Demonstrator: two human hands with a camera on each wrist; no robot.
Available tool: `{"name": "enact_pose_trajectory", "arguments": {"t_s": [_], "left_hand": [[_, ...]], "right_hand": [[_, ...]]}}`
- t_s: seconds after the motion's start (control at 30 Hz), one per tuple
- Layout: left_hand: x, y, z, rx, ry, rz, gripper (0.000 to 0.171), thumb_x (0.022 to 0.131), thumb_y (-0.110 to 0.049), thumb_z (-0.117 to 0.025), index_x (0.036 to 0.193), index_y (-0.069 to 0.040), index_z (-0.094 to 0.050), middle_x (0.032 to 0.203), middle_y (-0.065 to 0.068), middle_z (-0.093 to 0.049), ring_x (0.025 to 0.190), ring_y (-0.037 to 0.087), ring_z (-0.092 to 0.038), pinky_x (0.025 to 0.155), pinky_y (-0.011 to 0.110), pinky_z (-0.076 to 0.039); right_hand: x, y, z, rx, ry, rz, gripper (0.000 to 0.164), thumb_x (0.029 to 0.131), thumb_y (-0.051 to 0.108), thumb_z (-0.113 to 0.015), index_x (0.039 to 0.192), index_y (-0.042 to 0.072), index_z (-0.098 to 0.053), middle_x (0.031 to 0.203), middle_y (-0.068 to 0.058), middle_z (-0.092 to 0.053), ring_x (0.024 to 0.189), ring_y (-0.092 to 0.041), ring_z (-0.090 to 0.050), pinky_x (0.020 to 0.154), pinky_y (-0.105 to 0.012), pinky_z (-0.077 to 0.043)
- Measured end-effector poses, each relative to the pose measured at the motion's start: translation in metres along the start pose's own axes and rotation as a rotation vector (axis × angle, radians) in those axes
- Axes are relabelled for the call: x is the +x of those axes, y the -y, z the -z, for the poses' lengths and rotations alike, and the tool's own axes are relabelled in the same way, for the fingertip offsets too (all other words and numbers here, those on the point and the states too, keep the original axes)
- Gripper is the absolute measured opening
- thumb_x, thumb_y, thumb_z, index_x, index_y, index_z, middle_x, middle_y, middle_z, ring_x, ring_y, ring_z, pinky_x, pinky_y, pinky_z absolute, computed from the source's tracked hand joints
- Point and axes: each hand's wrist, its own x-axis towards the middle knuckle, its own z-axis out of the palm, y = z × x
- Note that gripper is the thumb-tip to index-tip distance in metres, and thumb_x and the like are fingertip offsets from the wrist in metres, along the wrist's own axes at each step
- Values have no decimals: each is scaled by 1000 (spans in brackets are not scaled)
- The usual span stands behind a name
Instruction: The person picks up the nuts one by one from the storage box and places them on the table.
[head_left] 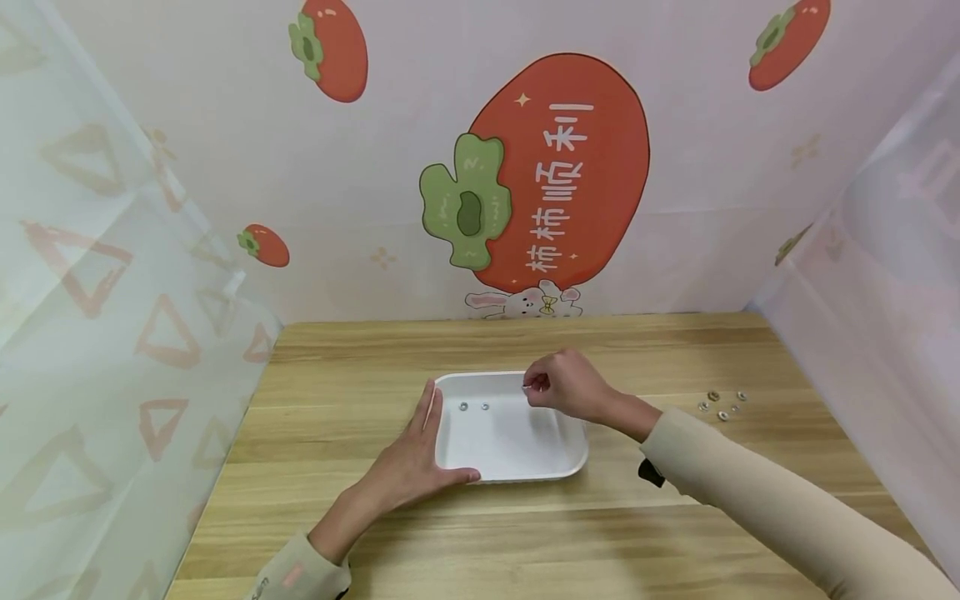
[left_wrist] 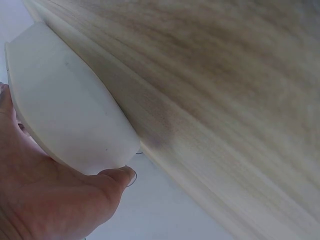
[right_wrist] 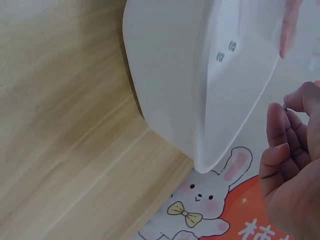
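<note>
A white tray [head_left: 517, 478] stands on the wooden table. My left hand [head_left: 411, 467] rests at its left front corner, with straight fingers along the left side and the thumb on the front rim. Over the tray's back right part, my right hand [head_left: 567, 385] pinches a small metal nut [right_wrist: 286, 107] between thumb and forefinger, mostly hidden by the fingertips. Inside the tray lie two metal nuts, a larger nut [head_left: 463, 407] and a smaller nut [head_left: 485, 407], side by side and apart, near the back left.
Several loose nuts [head_left: 723, 415] of differing size and colour lie on the wooden table [head_left: 315, 467] to the right of the tray. A printed curtain [head_left: 390, 283] hangs behind the table, and further sheets enclose the left and right sides.
</note>
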Motion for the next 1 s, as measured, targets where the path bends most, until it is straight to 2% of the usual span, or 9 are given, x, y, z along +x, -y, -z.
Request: {"name": "enact_pose_trajectory", "arguments": {"t_s": [0.37,0.73,1.0], "left_hand": [[-1,-2,2,1,0,6,141,78,-74,-81,170,-6,1,179,7,11,154,42,-36,96,53,-59],[-1,-2,2,3,2,-14,140,78,-77,-78,170,-5,0,178,5,14,157,40,-32,101,53,-57],[0,-2,2,2,3,-5,140,78,-76,-79,170,-5,-1,178,4,15,154,42,-35,98,53,-58]], "right_hand": [[-18,-8,5,181,-127,-72,5,87,3,-79,91,6,-82,81,3,-76,71,-8,-63,66,-23,-56],[-41,-21,7,303,-193,-192,7,88,2,-82,93,5,-82,81,2,-76,71,-12,-65,62,-23,-55],[-57,-31,7,402,-255,-253,7,89,0,-81,96,2,-81,83,-4,-76,70,-14,-65,60,-22,-56]]}}
